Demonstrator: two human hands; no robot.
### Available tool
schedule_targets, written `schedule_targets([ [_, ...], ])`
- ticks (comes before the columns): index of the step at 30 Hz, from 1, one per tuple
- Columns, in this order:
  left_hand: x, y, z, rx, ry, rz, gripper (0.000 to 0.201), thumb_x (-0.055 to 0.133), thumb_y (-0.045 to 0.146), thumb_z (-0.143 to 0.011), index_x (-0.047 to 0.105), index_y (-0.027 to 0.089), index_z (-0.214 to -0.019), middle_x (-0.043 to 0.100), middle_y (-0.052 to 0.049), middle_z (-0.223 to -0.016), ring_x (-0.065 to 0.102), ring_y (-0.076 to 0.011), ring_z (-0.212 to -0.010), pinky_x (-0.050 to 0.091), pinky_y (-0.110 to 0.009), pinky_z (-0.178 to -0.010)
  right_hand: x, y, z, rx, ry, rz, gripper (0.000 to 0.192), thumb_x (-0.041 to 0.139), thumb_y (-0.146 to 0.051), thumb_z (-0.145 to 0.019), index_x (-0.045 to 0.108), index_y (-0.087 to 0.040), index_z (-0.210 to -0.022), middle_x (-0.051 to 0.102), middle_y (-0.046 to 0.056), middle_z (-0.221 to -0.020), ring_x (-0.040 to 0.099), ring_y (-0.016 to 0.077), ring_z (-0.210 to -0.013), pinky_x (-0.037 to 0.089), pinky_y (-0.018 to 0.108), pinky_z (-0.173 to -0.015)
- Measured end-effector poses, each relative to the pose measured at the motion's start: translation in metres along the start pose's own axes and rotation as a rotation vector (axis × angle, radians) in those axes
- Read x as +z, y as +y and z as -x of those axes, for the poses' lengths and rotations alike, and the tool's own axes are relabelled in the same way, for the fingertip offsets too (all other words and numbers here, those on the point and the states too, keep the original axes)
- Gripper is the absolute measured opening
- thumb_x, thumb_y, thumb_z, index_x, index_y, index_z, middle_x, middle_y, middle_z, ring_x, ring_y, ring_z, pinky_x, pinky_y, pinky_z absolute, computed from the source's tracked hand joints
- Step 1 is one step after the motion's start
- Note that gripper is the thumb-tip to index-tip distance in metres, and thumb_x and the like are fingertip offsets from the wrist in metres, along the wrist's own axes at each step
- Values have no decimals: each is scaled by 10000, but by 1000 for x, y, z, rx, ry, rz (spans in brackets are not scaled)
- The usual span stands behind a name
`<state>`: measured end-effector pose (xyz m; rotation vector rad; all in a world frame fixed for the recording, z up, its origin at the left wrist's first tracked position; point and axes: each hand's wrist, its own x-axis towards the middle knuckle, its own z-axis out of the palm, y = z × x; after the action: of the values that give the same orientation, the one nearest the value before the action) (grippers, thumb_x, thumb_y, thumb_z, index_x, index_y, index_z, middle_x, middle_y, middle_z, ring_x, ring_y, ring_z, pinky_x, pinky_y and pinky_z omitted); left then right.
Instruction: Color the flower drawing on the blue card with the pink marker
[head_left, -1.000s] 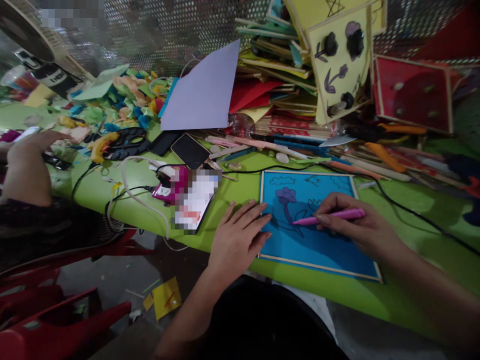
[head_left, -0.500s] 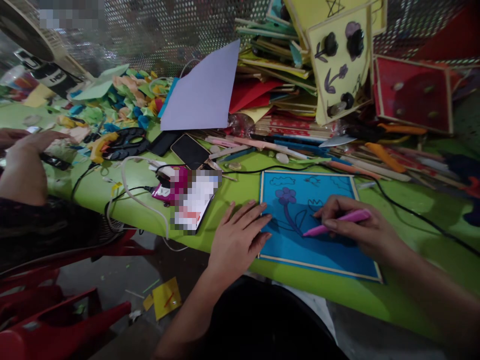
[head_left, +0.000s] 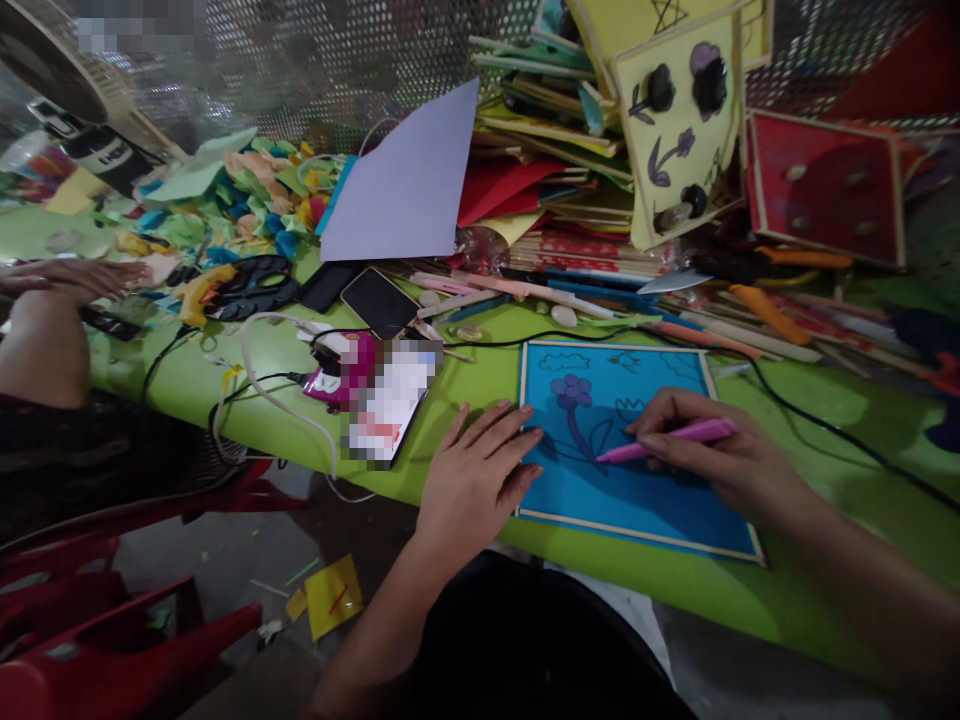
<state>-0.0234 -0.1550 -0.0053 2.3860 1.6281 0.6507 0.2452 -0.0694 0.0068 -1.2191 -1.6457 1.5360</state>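
Head view: one pen, one blue panel

My right hand is closed around one pink marker pen, tip touching the blue wood-framed paper panel lying on the green table. My left hand lies open and flat, fingertips on the panel's left edge. Drawn: one purple flower. No legible writing. Two dark phones lie beyond.

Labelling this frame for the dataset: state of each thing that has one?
left hand: open, flat, fingertips on the panel's left edge.
right hand: closed on the pink marker.
pink marker: held, tip on the panel.
blue panel: flat on the green table, partly drawn.
black phone: screen dark.
scissors: lying unused.
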Motion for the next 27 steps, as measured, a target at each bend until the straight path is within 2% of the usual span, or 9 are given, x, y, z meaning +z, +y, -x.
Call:
schedule_targets([
  [3, 0, 0, 0, 4, 6, -5, 305, 547, 326, -1022, 673, 259, -1291, 641, -41, -1443, 550, -236, -1394, 349, -553, -1238, 1, 0, 0, 0, 4, 6, 329, 791, -522, -770, 656, -230, -704, 614, 4, -599, 547, 172, -585, 405, 287, -528],
  [17, 0, 0, 1, -1, 3, 5, 307, 542, 328, -1024, 672, 252, -1292, 635, -41, -1450, 540, -240, -1402, 346, -550, -1240, 1, 2, -1, -5, 4, 6, 277, 785, -480, -807, 668, -233, -762, 630, -13, -639, 518, 140, -573, 384, 266, -536],
  [22, 0, -1, 0, 6, 15, 7, 305, 539, 329, -1026, 673, 253, -1290, 642, -40, -1442, 550, -236, -1393, 350, -552, -1236, -1, 5, 0, -4, -10, -34, 328, 797, -511, -776, 647, -231, -695, 595, -9, -614, 546, 164, -613, 403, 272, -546],
  [27, 1, -2, 1, 7, 6, 1, 311, 548, 327, -1022, 669, 258, -1299, 634, -39, -1452, 541, -236, -1402, 332, -553, -1247, -1, 5, 0, 11, 1, -4, 320, 790, -511, -783, 661, -225, -720, 616, -3, -638, 535, 154, -587, 399, 271, -534],
])
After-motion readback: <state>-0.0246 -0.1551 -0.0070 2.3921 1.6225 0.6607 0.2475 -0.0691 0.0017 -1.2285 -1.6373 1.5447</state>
